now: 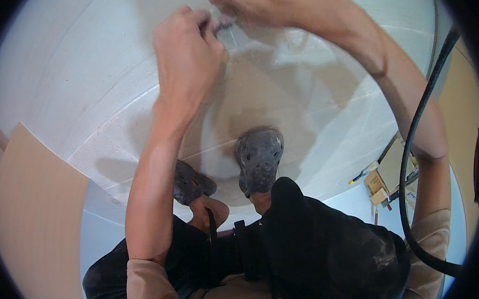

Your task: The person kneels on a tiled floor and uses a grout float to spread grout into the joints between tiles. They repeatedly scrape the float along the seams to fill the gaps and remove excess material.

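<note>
Both my hands are raised close together at the top of the head view. My left hand is closed, its thumb and fingers drawn together towards the right hand. My right hand reaches across from the right with its fingers bent and pressed together, blurred by motion. Between the fingertips is something small and pale, too blurred to name. Behind the hands lies a light tiled surface with dusty smears.
My feet wear dusty dark clogs. At right lie a brush, a small brown box and other small tools. A black cable hangs along the right side. A light wood-coloured panel stands at left.
</note>
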{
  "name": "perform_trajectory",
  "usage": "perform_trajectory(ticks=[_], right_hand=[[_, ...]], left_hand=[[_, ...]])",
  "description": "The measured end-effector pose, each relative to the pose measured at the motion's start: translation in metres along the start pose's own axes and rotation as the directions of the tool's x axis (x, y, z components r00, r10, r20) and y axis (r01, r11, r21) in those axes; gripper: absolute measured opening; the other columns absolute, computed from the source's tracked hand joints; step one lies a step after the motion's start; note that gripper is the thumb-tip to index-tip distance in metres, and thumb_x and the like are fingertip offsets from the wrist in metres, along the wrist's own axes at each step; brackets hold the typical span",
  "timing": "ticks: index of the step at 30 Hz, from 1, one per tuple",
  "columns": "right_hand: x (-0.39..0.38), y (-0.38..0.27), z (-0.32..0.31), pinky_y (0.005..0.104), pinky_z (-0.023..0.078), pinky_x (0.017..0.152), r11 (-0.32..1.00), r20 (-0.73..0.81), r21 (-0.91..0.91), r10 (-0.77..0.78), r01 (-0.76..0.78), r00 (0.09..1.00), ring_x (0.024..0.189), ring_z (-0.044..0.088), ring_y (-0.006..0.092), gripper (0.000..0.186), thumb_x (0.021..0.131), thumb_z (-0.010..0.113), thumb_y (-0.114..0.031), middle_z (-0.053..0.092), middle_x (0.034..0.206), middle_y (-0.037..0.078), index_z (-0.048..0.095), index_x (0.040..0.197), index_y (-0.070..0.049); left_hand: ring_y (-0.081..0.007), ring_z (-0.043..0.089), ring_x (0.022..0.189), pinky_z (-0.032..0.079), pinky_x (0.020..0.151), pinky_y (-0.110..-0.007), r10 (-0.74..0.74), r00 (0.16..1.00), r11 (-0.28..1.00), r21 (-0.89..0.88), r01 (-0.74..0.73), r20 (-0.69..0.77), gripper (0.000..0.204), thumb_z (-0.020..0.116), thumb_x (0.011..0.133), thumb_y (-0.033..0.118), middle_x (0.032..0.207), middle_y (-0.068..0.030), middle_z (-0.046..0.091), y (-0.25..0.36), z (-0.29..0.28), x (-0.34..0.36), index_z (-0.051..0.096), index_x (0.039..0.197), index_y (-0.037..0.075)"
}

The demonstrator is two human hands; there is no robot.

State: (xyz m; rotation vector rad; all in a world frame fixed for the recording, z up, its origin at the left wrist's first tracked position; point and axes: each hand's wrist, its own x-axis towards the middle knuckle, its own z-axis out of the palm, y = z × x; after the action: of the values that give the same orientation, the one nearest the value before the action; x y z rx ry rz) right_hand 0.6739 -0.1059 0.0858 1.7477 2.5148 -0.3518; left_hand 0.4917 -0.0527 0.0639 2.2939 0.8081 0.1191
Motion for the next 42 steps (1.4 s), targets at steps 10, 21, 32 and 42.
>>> perform_trajectory(ticks=[10, 21, 32, 42], right_hand=[[-0.005, -0.016, -0.003, 0.041, 0.044, 0.082, 0.999, 0.091, 0.021, 0.041, -0.043, 0.995, 0.059, 0.062, 0.0253, 0.022, 0.078, 0.065, -0.015, 0.064, 0.059, 0.012, 0.066, 0.058, -0.009], [0.009, 0.006, -0.008, 0.0416, 0.045, 0.084, 0.994, 0.047, -0.099, -0.032, 0.037, 0.998, 0.063, 0.065, 0.0254, 0.023, 0.078, 0.069, -0.025, 0.067, 0.062, 0.011, 0.069, 0.06, -0.01], [0.006, -0.003, 0.005, 0.042, 0.045, 0.091, 0.998, 0.104, 0.051, -0.037, 0.032, 0.994, 0.066, 0.066, 0.0265, 0.021, 0.079, 0.07, -0.025, 0.07, 0.067, 0.011, 0.071, 0.065, -0.009], [-0.006, -0.024, 0.019, 0.0449, 0.046, 0.093, 0.991, -0.009, 0.137, -0.007, 0.008, 1.0, 0.065, 0.066, 0.0286, 0.021, 0.079, 0.067, -0.016, 0.067, 0.064, 0.013, 0.067, 0.06, -0.007]], left_hand=[[-0.0333, 0.066, 0.067, 0.051, 0.068, -0.04, -0.062, 0.998, 0.998, -0.013, 0.062, -0.013, 0.015, 0.067, 0.08, 0.005, 0.078, -0.0181, 0.066, 0.012, 0.004, -0.018, 0.074, 0.09, -0.003], [-0.0413, 0.06, 0.068, 0.047, 0.066, -0.047, -0.072, 0.994, 0.997, -0.025, 0.07, -0.077, 0.006, 0.063, 0.072, -0.002, 0.073, -0.0222, 0.061, 0.014, 0.001, -0.004, 0.068, 0.074, -0.005], [-0.043, 0.061, 0.072, 0.047, 0.067, -0.048, -0.041, 0.995, 0.999, -0.008, 0.041, -0.086, 0.009, 0.064, 0.074, -0.001, 0.078, -0.0243, 0.063, 0.006, 0.012, -0.013, 0.07, 0.079, -0.006], [-0.0412, 0.061, 0.071, 0.048, 0.067, -0.046, -0.139, 0.99, 0.987, -0.082, 0.137, -0.025, 0.009, 0.066, 0.075, 0.0, 0.077, -0.0232, 0.063, 0.008, 0.014, -0.04, 0.071, 0.081, -0.005]])
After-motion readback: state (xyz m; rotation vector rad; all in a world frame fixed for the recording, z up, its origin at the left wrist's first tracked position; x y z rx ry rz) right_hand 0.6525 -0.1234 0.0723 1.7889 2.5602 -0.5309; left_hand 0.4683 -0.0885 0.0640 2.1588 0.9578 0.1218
